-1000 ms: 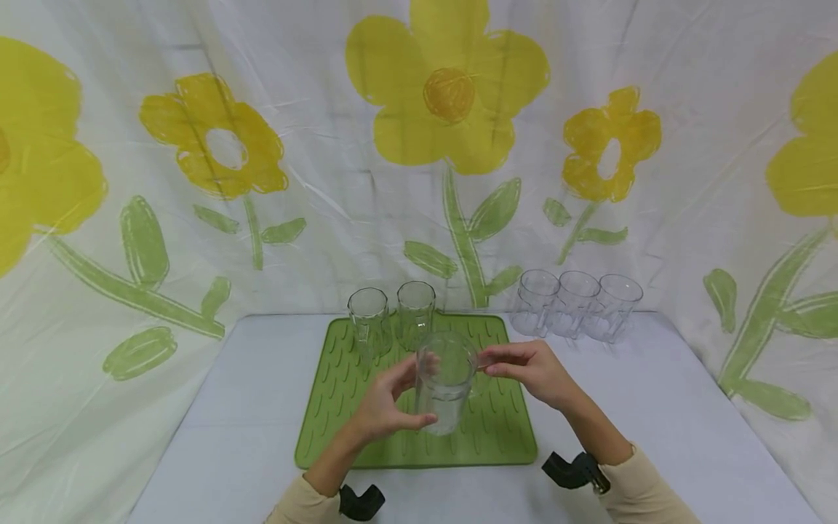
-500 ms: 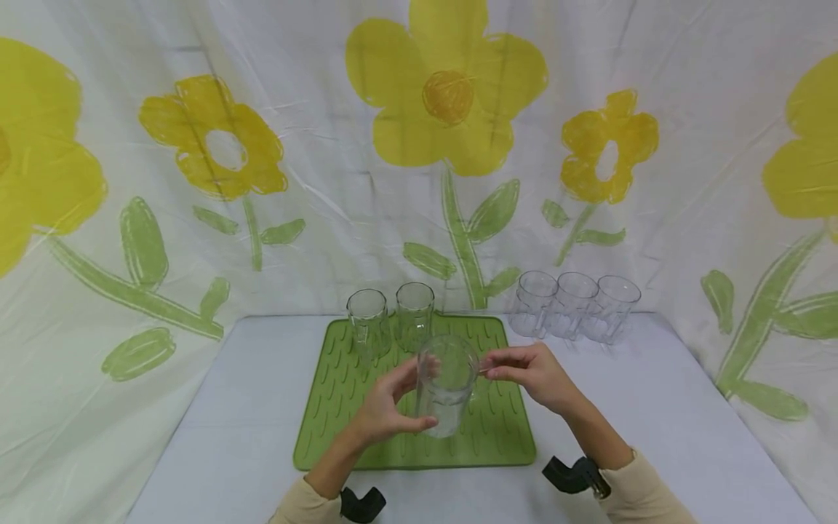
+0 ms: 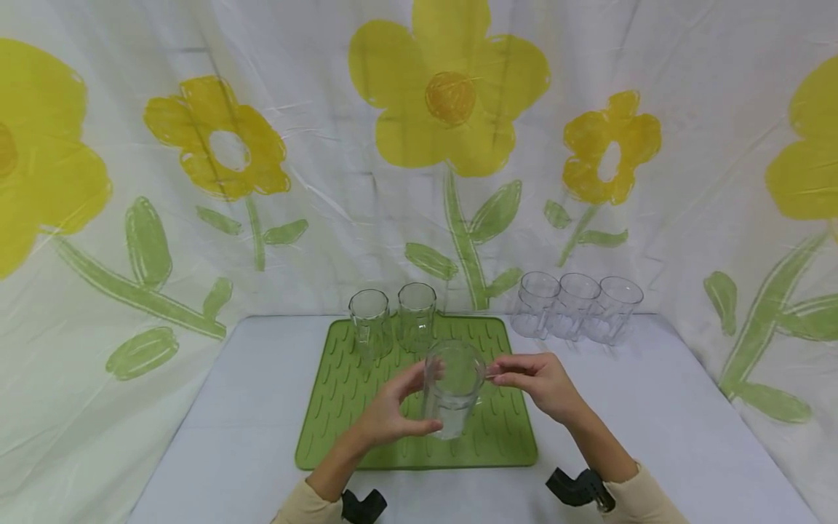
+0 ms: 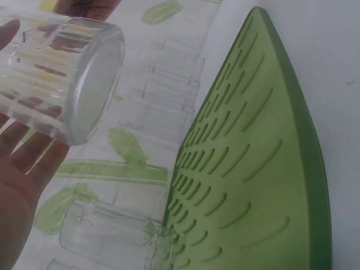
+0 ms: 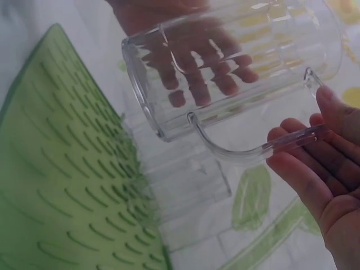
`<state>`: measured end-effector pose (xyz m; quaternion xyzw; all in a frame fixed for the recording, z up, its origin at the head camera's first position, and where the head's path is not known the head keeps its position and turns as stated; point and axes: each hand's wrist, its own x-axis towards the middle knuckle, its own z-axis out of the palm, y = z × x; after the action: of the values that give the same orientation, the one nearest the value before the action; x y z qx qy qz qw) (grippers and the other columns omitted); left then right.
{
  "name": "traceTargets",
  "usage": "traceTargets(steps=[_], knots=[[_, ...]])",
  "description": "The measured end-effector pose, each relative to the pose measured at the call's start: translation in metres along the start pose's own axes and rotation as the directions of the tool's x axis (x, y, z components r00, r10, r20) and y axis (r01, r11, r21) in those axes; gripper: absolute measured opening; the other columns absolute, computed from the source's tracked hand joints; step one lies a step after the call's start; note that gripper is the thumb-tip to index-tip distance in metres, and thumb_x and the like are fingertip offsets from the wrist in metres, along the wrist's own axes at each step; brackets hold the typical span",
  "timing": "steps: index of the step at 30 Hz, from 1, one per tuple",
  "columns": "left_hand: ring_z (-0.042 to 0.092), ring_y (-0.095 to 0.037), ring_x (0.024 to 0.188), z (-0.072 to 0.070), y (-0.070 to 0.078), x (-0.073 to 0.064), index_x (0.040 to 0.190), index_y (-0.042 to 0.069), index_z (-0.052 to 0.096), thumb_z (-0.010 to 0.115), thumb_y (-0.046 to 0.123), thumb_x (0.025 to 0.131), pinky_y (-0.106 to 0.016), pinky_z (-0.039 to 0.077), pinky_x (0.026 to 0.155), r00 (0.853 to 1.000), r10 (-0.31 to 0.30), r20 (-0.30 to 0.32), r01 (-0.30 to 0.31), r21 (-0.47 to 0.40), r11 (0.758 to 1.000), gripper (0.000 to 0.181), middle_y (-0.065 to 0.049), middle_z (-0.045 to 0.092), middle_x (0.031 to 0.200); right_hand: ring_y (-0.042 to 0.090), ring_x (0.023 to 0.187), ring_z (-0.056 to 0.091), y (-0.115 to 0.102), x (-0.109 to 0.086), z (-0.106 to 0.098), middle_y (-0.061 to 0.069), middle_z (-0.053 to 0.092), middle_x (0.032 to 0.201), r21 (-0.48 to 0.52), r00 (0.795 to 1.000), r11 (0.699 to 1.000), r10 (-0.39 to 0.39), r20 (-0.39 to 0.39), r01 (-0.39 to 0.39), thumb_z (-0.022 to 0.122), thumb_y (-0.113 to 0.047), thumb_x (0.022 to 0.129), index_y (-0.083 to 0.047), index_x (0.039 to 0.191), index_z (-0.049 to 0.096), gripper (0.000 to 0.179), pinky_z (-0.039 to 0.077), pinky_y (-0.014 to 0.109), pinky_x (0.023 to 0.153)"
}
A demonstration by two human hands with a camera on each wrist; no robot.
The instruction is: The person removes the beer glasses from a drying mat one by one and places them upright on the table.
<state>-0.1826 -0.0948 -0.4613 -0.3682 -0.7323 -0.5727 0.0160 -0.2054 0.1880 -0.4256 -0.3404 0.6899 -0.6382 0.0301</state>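
Note:
A clear mug (image 3: 453, 397) is held up over the green ribbed mat (image 3: 327, 437), tilted, its round base showing in the left wrist view. My left hand (image 3: 385, 416) grips the mug's body from the left, thumb on the near side and fingers spread behind it. With thumb and fingers, my right hand (image 3: 542, 382) pinches the mug's handle (image 5: 233, 156) on the right side. Through the clear wall in the right wrist view, the left hand's fingers (image 5: 197, 62) are visible.
Two clear glasses (image 3: 371, 327) (image 3: 417, 320) stand at the mat's back left. Three clear mugs (image 3: 537, 309) (image 3: 574, 309) (image 3: 615, 313) stand in a row at the white table's (image 3: 229, 422) back right. Behind hangs a flower-printed curtain (image 3: 314, 240).
Both hands and the mug have shifted slightly to the right and toward the person. The hold on the body and the handle stays the same.

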Motion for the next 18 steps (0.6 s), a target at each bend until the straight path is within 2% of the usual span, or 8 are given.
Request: traceTargets(steps=[6, 8, 14, 18], knots=[[0.053, -0.03, 0.129, 0.0, -0.002, -0.004, 0.148, 0.003, 0.035, 0.082, 0.014, 0.074, -0.043, 0.048, 0.107, 0.999, -0.023, 0.046, 0.02, 0.062, 0.998, 0.089, -0.016, 0.052, 0.142, 0.001, 0.093, 0.071, 0.0, -0.005, -0.005, -0.017, 0.073, 0.1, -0.044, 1.0, 0.999, 0.017, -0.017, -0.018, 0.06, 0.006, 0.091, 0.024, 0.107, 0.061, 0.025, 0.06, 0.02, 0.078], [0.052, -0.028, 0.13, 0.0, -0.003, -0.006, 0.149, 0.005, 0.035, 0.082, 0.013, 0.074, -0.044, 0.047, 0.107, 0.998, -0.034, 0.046, 0.032, 0.056, 0.998, 0.088, -0.015, 0.051, 0.143, 0.003, 0.093, 0.071, 0.0, -0.007, -0.006, -0.017, 0.074, 0.1, -0.057, 1.0, 0.998, 0.018, -0.023, -0.019, 0.06, 0.005, 0.091, 0.022, 0.107, 0.062, 0.023, 0.06, 0.021, 0.078], [0.05, -0.033, 0.13, -0.004, -0.01, -0.017, 0.149, 0.008, 0.036, 0.081, 0.013, 0.077, -0.045, 0.047, 0.108, 0.999, -0.048, -0.004, 0.049, 0.066, 0.997, 0.085, -0.016, 0.05, 0.144, 0.003, 0.092, 0.072, 0.002, -0.012, -0.012, -0.016, 0.074, 0.099, -0.046, 0.996, 0.999, 0.019, -0.084, -0.023, 0.06, 0.007, 0.09, 0.027, 0.108, 0.058, 0.027, 0.06, 0.021, 0.077], [0.048, -0.032, 0.133, -0.011, -0.014, -0.027, 0.147, 0.011, 0.039, 0.079, 0.011, 0.079, -0.04, 0.044, 0.111, 0.994, -0.1, -0.051, 0.105, 0.092, 0.99, 0.079, -0.013, 0.048, 0.147, 0.001, 0.09, 0.072, 0.002, -0.017, -0.015, -0.017, 0.074, 0.097, -0.077, 0.983, 0.994, 0.065, -0.169, -0.079, 0.062, 0.006, 0.089, 0.027, 0.11, 0.058, 0.029, 0.059, 0.018, 0.078]])
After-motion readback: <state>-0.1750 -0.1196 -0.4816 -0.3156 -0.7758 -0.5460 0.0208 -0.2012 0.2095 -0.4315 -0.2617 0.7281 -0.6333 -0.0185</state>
